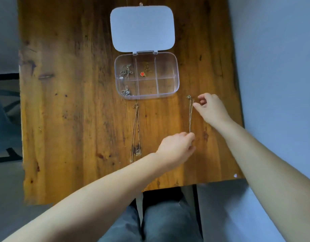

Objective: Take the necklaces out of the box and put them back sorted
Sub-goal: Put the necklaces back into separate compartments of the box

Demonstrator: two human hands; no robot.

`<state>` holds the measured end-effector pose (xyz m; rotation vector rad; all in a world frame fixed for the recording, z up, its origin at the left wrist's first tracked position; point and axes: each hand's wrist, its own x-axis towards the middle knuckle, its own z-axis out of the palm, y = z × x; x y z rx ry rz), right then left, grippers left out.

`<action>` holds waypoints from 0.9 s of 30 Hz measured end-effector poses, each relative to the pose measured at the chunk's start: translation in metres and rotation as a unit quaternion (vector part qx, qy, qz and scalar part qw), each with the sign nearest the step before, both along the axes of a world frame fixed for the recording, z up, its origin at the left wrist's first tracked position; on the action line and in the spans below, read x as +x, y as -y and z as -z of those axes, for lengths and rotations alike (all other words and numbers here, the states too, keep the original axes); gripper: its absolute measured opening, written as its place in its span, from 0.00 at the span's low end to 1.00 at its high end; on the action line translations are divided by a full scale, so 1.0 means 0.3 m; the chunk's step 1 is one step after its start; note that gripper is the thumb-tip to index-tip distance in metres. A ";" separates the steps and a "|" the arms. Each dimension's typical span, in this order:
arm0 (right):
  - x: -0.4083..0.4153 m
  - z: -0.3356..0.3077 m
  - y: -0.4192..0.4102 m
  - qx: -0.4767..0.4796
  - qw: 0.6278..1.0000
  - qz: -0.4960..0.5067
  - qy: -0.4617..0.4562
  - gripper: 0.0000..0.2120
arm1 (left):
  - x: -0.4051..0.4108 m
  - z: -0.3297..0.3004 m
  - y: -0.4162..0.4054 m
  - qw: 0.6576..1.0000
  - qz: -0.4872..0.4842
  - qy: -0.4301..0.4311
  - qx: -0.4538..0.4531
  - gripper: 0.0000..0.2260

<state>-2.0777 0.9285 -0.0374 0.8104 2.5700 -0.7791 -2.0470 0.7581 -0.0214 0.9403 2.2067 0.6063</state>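
**Gold chain stretched between two hands below an open box**

Grey-trousered knees (156, 222) fill the bottom at 6 o'clock, just under the near edge of the wooden table (72, 102). Both bare forearms reach up from there. At about 5 o'clock from the table's centre, the left hand (175, 149) has its fingers (190, 137) pinched closed on the near end of a thin gold necklace (190, 116). That chain runs straight away from the person toward 12 o'clock, ending in a small pendant (188, 96). The right hand (211, 109) sits at 3 o'clock of the chain; its fingers are curled, with one fingertip touching the chain's upper stretch, and I cannot tell whether they grip it.

A second gold necklace (136, 133) lies flat on the table at 9 o'clock of the first, well apart from both hands.

At 12 o'clock lies the clear plastic box (176, 74), its lid (142, 28) swung open away from the person. Silver chains (126, 71) sit in its two left compartments, and a gold chain with a red charm (142, 73) in the far middle one.
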 end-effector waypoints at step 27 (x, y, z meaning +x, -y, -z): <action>-0.160 -0.267 0.100 -0.639 0.708 0.214 -0.209 0.08 | -0.344 -0.105 0.161 0.895 -0.376 0.081 0.226 0.07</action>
